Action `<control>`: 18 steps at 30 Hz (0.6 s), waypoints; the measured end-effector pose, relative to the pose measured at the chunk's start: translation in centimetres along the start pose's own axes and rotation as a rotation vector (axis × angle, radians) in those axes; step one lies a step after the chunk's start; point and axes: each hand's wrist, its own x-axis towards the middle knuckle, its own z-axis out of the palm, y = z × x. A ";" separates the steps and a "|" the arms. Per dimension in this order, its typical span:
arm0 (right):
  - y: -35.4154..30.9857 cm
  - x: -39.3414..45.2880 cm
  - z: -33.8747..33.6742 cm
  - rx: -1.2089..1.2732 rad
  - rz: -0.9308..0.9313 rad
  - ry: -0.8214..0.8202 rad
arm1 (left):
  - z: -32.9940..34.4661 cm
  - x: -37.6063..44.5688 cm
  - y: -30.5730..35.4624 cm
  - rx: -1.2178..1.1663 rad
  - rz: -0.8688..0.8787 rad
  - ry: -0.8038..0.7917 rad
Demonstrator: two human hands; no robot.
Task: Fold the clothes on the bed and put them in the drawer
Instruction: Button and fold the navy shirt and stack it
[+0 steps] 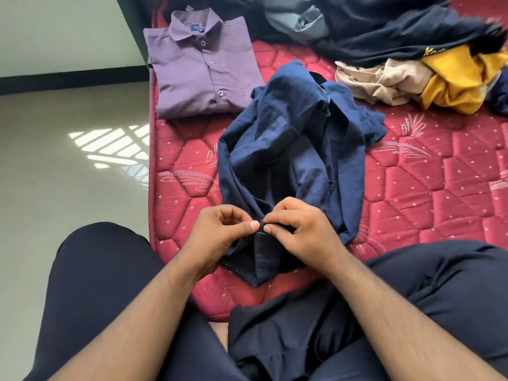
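Note:
A navy blue shirt [291,149] lies crumpled lengthwise on the red quilted mattress [428,188], its lower end nearest me. My left hand [222,232] and my right hand [302,229] pinch the shirt's front edges together at a small dark button [262,223] between my thumbs. A purple shirt [200,70] lies folded flat, collar up, at the mattress's far left corner. The drawer is not in view.
Unfolded clothes lie heaped at the back right: a beige garment [384,81], a yellow one [456,83], dark navy pieces [384,37] and a grey one [297,23]. The mattress's left edge [152,188] drops to a pale tiled floor [68,174]. My legs in dark trousers fill the foreground.

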 end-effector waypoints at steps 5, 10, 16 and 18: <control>-0.3 0.1 0.0 0.021 -0.034 -0.053 | 0.5 0.2 0.7 -0.102 -0.032 0.038; -0.6 -0.3 0.4 -0.036 -0.022 -0.023 | 1.1 0.4 0.8 -0.144 0.017 0.063; -0.8 -0.4 0.8 -0.142 0.077 0.000 | 1.0 0.3 0.8 -0.062 0.115 0.077; -0.6 -0.5 0.8 -0.182 0.116 0.005 | 1.0 0.4 0.8 -0.052 0.143 0.063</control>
